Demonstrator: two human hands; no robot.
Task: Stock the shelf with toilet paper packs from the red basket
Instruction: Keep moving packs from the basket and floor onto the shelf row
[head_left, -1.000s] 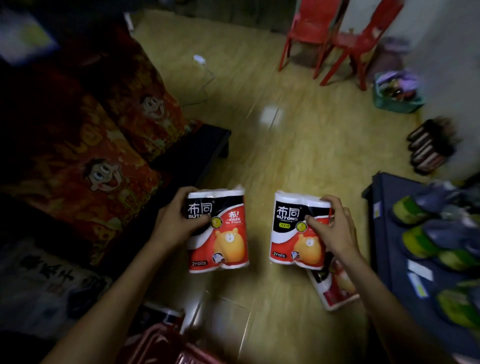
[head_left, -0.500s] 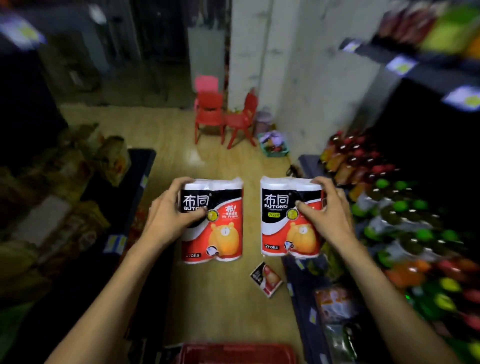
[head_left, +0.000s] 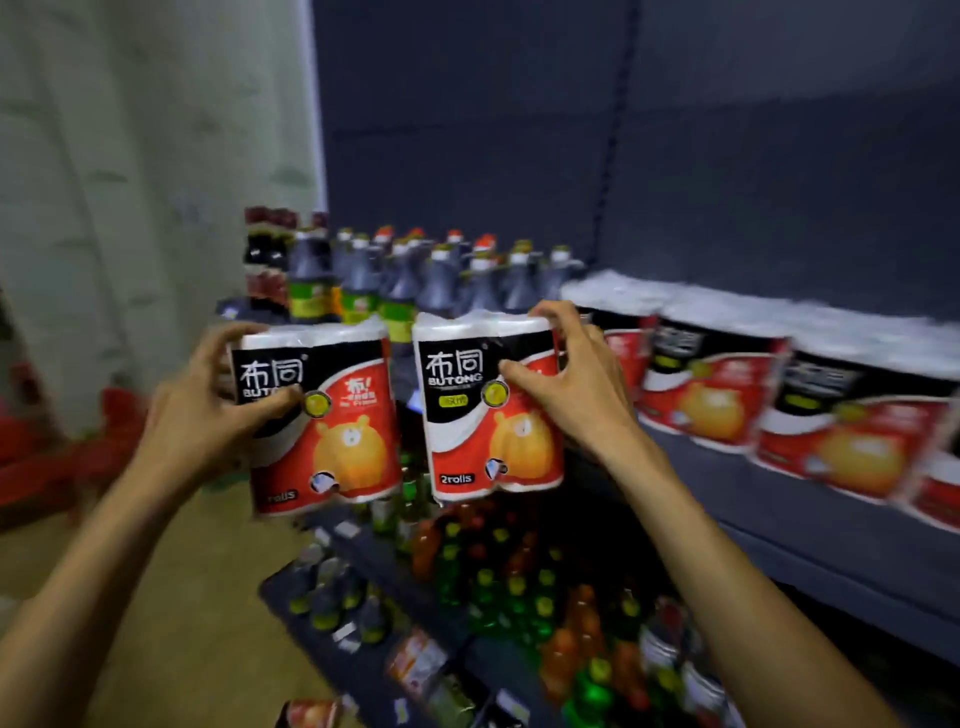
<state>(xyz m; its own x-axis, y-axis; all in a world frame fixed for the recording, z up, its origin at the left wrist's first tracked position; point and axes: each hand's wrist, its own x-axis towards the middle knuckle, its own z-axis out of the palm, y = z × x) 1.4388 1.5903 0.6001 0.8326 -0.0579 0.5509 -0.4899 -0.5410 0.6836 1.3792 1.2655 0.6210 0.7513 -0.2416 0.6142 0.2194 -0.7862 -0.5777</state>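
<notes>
I hold two toilet paper packs upright in front of the shelf, each red, black and white with an orange bear. My left hand (head_left: 208, 410) grips the left pack (head_left: 332, 426) by its upper left corner. My right hand (head_left: 571, 384) grips the right pack (head_left: 483, 415) by its upper right edge, close to the grey shelf (head_left: 779, 499). A row of matching packs (head_left: 727, 389) stands on that shelf to the right. The red basket is out of view.
Dark bottles with coloured caps (head_left: 415, 275) crowd the shelf's left end behind the held packs. Lower shelves (head_left: 467, 649) carry green and orange bottles and small cans. A pale wall (head_left: 130, 182) and the yellowish floor (head_left: 182, 623) lie to the left, with something red (head_left: 62, 457) low there.
My view has swung from the floor up to the shelf. Both hands kept their packs and raised them to the level of the shelf with the stocked row.
</notes>
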